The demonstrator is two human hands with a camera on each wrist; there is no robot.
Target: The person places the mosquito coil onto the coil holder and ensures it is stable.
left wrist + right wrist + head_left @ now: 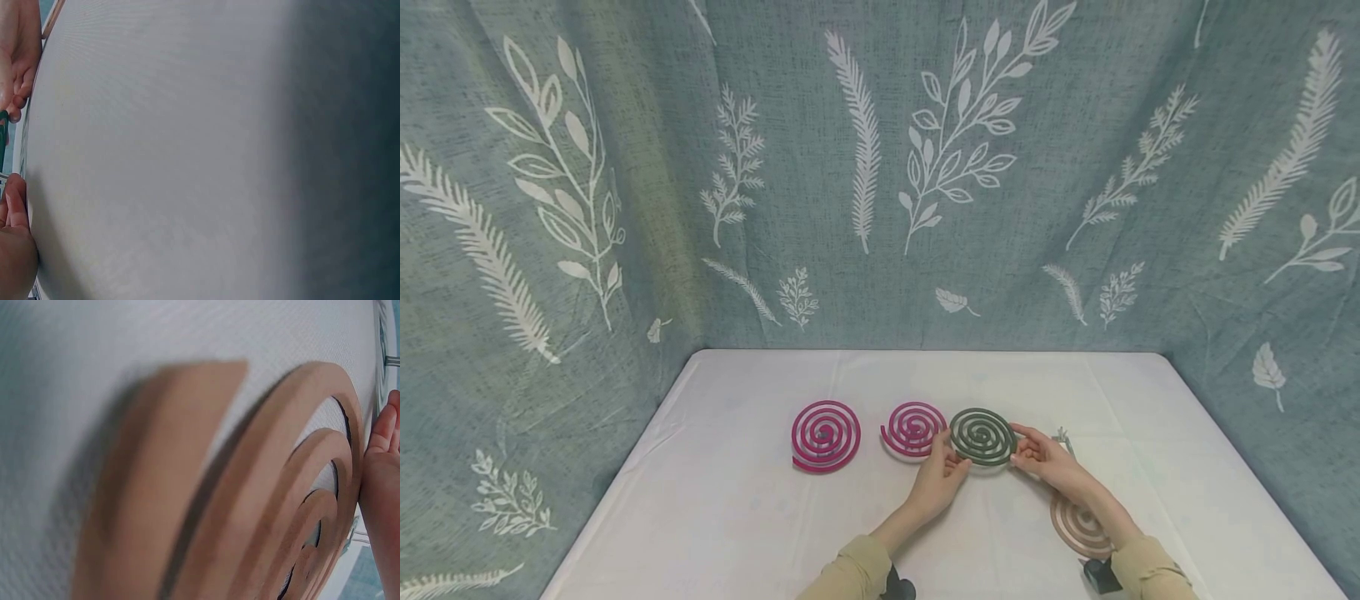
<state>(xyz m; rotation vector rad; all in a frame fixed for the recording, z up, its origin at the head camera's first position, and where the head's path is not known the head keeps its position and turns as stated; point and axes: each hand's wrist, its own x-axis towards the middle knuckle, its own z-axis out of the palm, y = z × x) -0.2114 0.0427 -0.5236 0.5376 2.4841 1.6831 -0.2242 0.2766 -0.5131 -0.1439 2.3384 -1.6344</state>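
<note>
A dark green mosquito coil [982, 461] is held between both hands, its flat spiral facing the head camera. My left hand [934, 483] pinches its left edge, and my right hand [1051, 463] pinches the right edge. In the left wrist view only a strip of the green coil [3, 134] shows at the far left, between the fingers. Just behind the left fingertips is a smaller-looking pink coil [892, 448]. Under the right forearm lies a brown coil [1062, 533], partly hidden by it; the right wrist view shows this coil [215, 531] close up on the white cloth.
Another pink coil [795, 446] is farther left, with a small grey piece at its centre. A small metal stand [1063, 437] is just beyond the right hand. The white-covered table [700, 500] meets a blue-green leaf-patterned curtain [790, 167] at the back and sides.
</note>
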